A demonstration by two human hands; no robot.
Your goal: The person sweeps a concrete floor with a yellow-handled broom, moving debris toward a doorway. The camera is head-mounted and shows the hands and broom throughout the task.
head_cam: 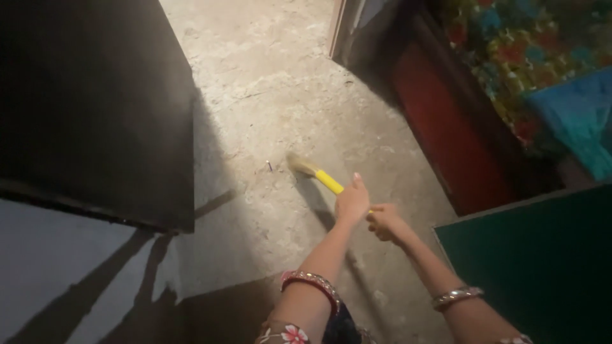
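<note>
Broom (pixel 317 173) sits at frame centre, long axis running diagonally from the bristle head (pixel 298 163) at upper left down-right into both hands. Yellow handle section (pixel 330 182) shows just beyond the fingers; bristles rest on the concrete floor (pixel 274 95). Left hand (pixel 352 202) is further up the handle, nearer the bristles, fingers wrapped shut around it. Right hand (pixel 386 223) is just behind, touching the left, fingers curled closed on the handle end. Small dark speck (pixel 269 166) lies on the floor just left of the bristles. Dark cabinet (pixel 95 108) fills upper left.

Home bedroom — bare concrete floor (pixel 274 95), floral bedspread (pixel 523 44), red bed frame (pixel 446 134)
</note>
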